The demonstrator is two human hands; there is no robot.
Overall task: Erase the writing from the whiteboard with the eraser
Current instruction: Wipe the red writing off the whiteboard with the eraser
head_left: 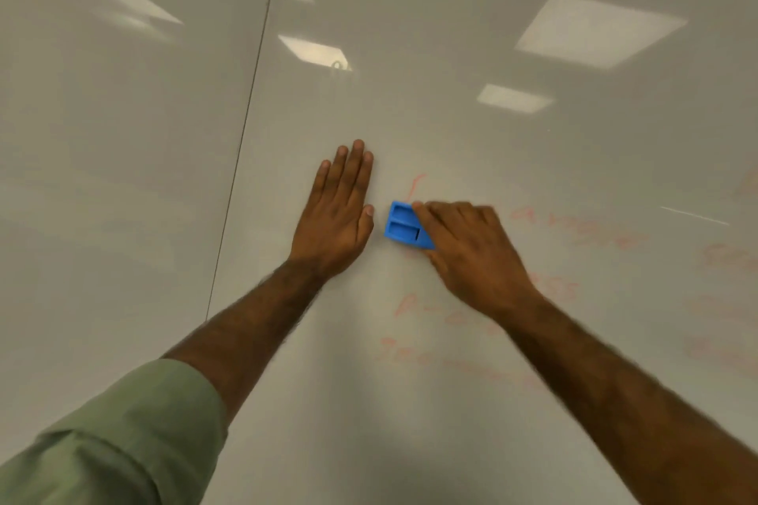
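Observation:
A glossy whiteboard (451,53) fills the view. Faint red writing (574,230) runs in several blurred lines across its lower right part. My right hand (471,254) presses a blue eraser (404,225) flat against the board at the left end of the writing, just under a red stroke. My left hand (338,213) lies flat on the board, fingers together and pointing up, a short gap to the left of the eraser. It holds nothing.
A thin vertical seam (246,127) between two board panels runs left of my left hand. Ceiling lights reflect in the upper board. More faint red writing (726,258) sits at the far right edge. A green sleeve (115,443) covers my left upper arm.

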